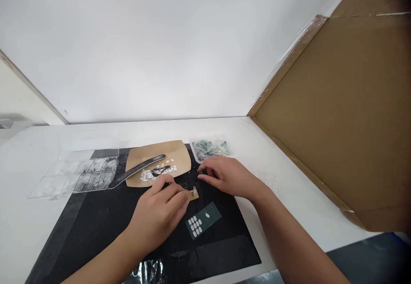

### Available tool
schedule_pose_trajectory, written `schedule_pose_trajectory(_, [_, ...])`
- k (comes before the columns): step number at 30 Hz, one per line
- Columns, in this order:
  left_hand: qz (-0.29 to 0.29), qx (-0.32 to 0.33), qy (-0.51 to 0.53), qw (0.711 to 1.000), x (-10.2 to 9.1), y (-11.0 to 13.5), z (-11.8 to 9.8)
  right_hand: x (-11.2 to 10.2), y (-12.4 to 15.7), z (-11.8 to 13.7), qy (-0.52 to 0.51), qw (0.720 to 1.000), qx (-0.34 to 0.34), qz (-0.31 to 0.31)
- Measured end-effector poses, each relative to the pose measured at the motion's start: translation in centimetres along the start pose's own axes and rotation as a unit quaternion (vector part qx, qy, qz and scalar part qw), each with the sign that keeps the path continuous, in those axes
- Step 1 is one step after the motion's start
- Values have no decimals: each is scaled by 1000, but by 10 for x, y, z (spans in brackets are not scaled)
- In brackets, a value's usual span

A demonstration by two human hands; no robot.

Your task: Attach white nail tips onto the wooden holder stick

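My left hand (160, 213) rests on the black mat (96, 224) with its fingers pinched on a small tan card (193, 195) that carries a clear nail tip. My right hand (226, 174) hovers just behind it, fingers curled, thumb and forefinger close together; what they hold, if anything, is too small to make out. A dark green card (203, 220) with several white nail tips lies on the mat just right of my left hand.
A tan tray (180, 157) holds a grey nail file (136, 170) and loose white tips. A clear compartment box (80, 172) lies at the left. A clear dish of greenish pieces (210, 148) stands behind my right hand. A cardboard panel (346, 117) leans at the right.
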State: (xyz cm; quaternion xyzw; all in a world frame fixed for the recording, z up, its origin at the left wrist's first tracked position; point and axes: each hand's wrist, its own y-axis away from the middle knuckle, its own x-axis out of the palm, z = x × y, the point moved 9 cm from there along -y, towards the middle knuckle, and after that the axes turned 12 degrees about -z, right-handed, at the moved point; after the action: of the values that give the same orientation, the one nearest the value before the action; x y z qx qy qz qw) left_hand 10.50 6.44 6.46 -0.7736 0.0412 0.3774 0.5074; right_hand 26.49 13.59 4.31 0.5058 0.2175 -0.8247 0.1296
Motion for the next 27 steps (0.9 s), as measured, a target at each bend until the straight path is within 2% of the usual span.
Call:
schedule_pose_trajectory(7, [-6, -32, 26, 999, -1, -1, 6, -4, 2, 1, 4, 1000, 5, -2])
schedule_pose_trajectory(27, [-8, -49, 39, 998, 2, 2, 12, -9, 4, 7, 9, 1000, 12, 2])
